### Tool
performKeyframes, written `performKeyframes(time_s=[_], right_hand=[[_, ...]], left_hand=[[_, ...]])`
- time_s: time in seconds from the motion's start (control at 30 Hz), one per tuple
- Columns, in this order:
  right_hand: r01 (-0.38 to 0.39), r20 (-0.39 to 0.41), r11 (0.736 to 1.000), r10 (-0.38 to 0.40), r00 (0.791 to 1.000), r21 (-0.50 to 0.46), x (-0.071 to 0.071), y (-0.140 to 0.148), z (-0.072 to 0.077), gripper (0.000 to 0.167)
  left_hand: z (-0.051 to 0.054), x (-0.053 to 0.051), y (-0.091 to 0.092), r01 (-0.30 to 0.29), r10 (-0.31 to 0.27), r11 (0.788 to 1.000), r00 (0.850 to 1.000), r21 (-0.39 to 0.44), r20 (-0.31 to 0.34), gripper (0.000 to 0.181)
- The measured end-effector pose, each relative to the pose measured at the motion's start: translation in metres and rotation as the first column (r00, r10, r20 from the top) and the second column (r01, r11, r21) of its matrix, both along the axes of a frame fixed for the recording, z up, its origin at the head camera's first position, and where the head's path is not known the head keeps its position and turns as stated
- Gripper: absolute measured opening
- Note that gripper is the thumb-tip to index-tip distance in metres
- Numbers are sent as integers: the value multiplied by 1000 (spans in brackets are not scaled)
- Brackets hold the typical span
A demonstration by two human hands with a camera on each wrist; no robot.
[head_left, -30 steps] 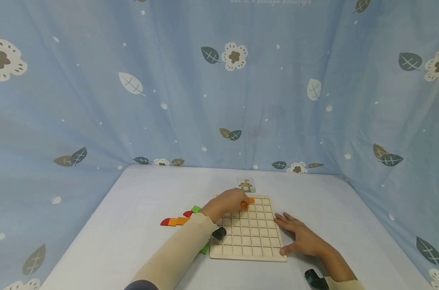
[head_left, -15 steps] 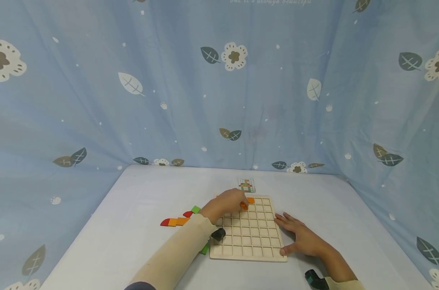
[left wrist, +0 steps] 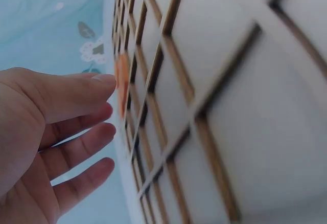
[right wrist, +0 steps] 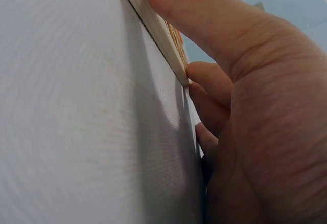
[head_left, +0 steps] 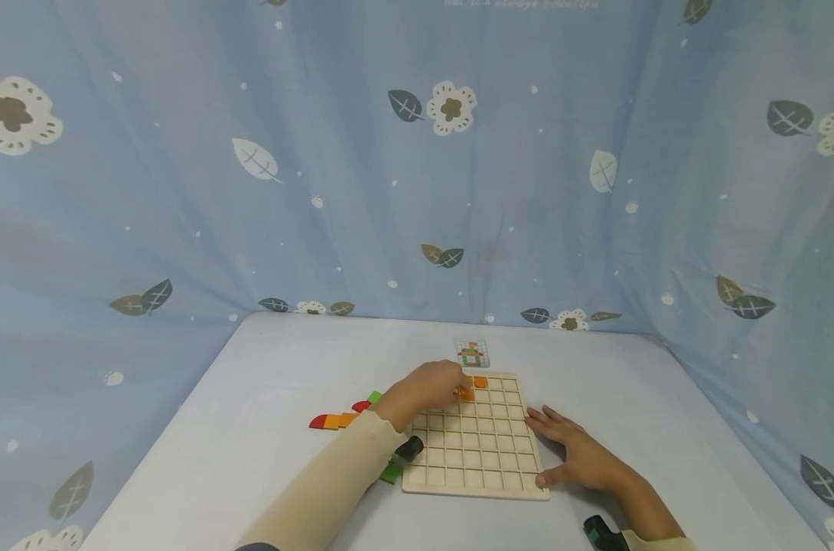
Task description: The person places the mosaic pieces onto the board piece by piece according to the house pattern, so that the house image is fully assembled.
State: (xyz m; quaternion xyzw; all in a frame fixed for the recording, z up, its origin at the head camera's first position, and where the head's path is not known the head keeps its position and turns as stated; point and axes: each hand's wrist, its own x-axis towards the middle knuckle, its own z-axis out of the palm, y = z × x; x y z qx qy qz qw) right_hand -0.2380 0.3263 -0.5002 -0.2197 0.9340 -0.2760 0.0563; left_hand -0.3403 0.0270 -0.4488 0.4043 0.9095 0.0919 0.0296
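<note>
Beside the far-left part of the wooden grid board (head_left: 482,459), my left hand (head_left: 427,389) reaches over the cells. An orange piece (head_left: 467,396) lies flat in a cell under its fingertips; another orange piece (head_left: 481,382) is in the far row, and more orange is partly hidden by the fingers. In the left wrist view the left hand (left wrist: 56,116) has its thumb tip by the orange pieces (left wrist: 122,83), other fingers loosely extended. My right hand (head_left: 578,455) is spread at the board's right edge; in the right wrist view the right hand's (right wrist: 255,91) thumb and a finger touch the edge.
Left of the board lie a red piece (head_left: 317,422), orange pieces (head_left: 331,422), another red piece (head_left: 360,406) and green pieces (head_left: 390,471), partly behind the left sleeve. A pattern card (head_left: 472,353) lies beyond the board's far edge.
The orange piece by my left fingertips was tilted and now lies flat in its cell. My left fingers have loosened from it slightly. My right hand keeps its place at the board.
</note>
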Motion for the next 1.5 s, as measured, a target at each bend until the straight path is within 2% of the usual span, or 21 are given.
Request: performKeyframes(time_s=[0.17,0.3,0.53,0.73,0.97,1.17,1.37,1.5], right_hand=[[1,-3,1000,-1,1000,6,-1,1,-2,107],[-8,2,1000,8,1000,-4,-2,0,-5,106],[-6,0,1000,6,1000,8,0,2,0,108],[0,-4,1000,0,1000,2,1,2,2,107],[7,1,1000,-7,1000,7,1,0,1,108],[-7,-3,1000,7,1000,-10,1,-1,1,106],[-9,-7,1000,9,1000,8,1,0,1,108],[-7,-10,1000,7,1000,13,1,0,1,110]], left_hand=[[13,6,-21,-31,31,999,1000,-8,6,23],[18,7,-44,-42,42,999,999,-15,-2,22],[28,11,-77,-130,132,991,991,-40,39,28],[24,10,-100,-204,207,977,977,-62,46,27],[10,11,-120,-310,317,948,940,-75,128,24],[3,16,-133,-319,323,946,938,-54,129,20],[2,24,-146,-351,357,934,924,-64,139,19],[-1,26,-154,-337,341,940,931,-52,128,18]])
